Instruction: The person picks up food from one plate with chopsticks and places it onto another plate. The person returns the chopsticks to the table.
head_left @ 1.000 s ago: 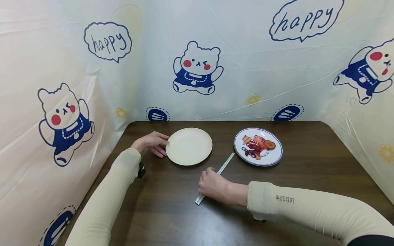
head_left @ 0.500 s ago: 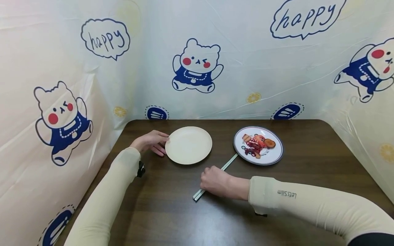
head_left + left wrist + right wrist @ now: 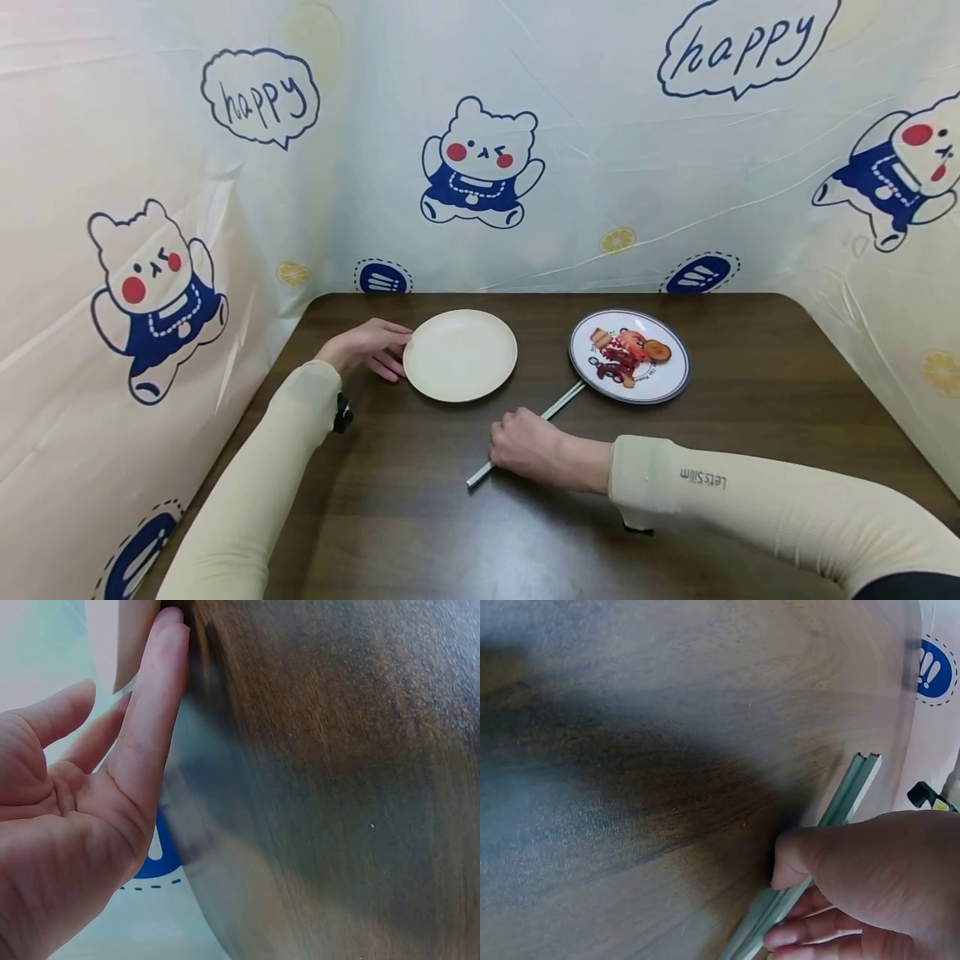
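Observation:
My left hand [image 3: 367, 346] lies at the left rim of a plain cream plate [image 3: 460, 356] on the table. In the left wrist view its fingers [image 3: 150, 712] are nearly straight, with fingertips right at the plate's edge [image 3: 112, 637] and the thumb held apart. My right hand [image 3: 528, 447] grips a pair of pale green chopsticks [image 3: 564, 402] close over the middle of the table. They slant from lower left to upper right. The right wrist view shows thumb and fingers around the chopsticks [image 3: 851, 791]. Their far ends reach the lower left rim of a blue-rimmed plate [image 3: 663, 382] with a food design.
The dark wooden table [image 3: 420, 533] has rounded far corners. A pale curtain [image 3: 600, 150] with cartoon bears and "happy" bubbles hangs behind it and on both sides. A black strap piece [image 3: 342, 412] shows at the left cuff.
The right hand has shifted slightly right with the chopsticks, which have turned flatter, their far ends now at the blue-rimmed plate. The left hand and both plates stay put.

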A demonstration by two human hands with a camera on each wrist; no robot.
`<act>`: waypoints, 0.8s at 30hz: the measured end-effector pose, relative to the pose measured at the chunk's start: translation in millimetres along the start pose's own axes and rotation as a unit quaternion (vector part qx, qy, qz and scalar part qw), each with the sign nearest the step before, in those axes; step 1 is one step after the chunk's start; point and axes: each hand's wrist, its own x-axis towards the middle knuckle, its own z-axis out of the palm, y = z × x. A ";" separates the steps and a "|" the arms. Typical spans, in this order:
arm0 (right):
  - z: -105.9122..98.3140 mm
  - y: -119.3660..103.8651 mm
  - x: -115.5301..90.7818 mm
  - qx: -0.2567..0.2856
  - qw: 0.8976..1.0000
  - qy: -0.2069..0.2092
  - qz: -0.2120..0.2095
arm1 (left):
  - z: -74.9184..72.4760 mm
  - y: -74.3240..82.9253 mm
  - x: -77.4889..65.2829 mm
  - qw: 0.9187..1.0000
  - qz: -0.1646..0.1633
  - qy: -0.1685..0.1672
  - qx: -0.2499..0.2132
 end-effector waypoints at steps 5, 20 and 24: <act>0.3 -1.0 -1.8 0.012 1.000 -0.001 0.006 | -1.6 -2.3 -0.3 1.000 0.005 -0.005 -0.004; -5.1 5.4 -4.6 0.063 0.998 -0.012 0.001 | -2.0 -4.7 -0.6 1.000 0.005 -0.007 -0.016; -6.1 9.4 -5.5 0.085 0.996 -0.008 -0.011 | -1.3 -7.0 -0.3 1.000 0.008 -0.008 -0.015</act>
